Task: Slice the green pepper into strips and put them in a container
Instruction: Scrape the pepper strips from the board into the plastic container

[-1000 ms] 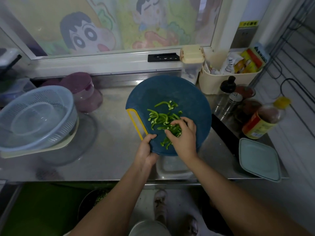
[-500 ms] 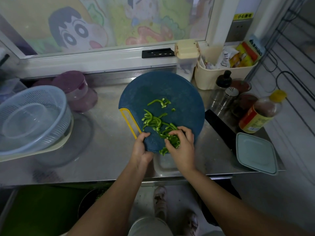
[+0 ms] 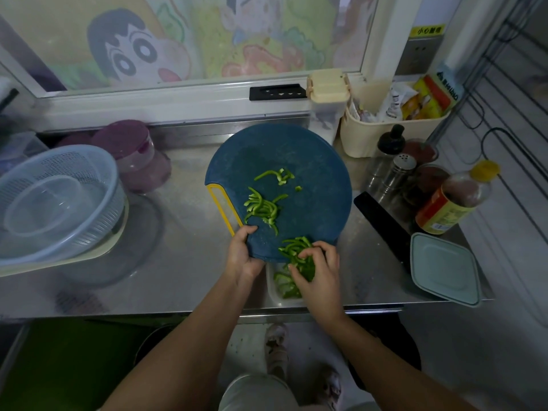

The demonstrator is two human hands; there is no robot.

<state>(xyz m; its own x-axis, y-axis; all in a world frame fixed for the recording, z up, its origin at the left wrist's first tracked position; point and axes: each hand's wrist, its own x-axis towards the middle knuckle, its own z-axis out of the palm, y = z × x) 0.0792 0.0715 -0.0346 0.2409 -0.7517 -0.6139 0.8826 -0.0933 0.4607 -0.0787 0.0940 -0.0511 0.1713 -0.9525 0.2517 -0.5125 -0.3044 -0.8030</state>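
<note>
Right, the long stainless steel counter (image 3: 184,262) fills the middle of the frame from left to right, and everything stands on it. At the centre is the round dark blue plastic cutting board (image 3: 311,161) with its yellow loop handle on the left side. Its lower edge reaches over the far end of the small clear plastic container (image 3: 270,289), which stands at the counter's front edge, just below the board. At the left of the frame sits a pale blue plastic colander (image 3: 98,179) with a clear bowl inside it. At the lower right lies a square light green plastic lid (image 3: 443,268), flat on the counter and well apart from the container. Above the lid stands a brown sauce bottle with a yellow cap (image 3: 453,200). My left hand (image 3: 244,256) grips the board at its lower left edge, beside the handle, thumb on top and fingers hidden underneath. My right hand (image 3: 318,271) is at the board's lower edge, above the container, its fingers curled round a clump of thin bright green pepper strips (image 3: 296,247). A few strips already lie inside the container, just left of my right hand. Another loose heap sits on the board near the handle, and a few scattered bits lie higher up, near the board's middle.
</note>
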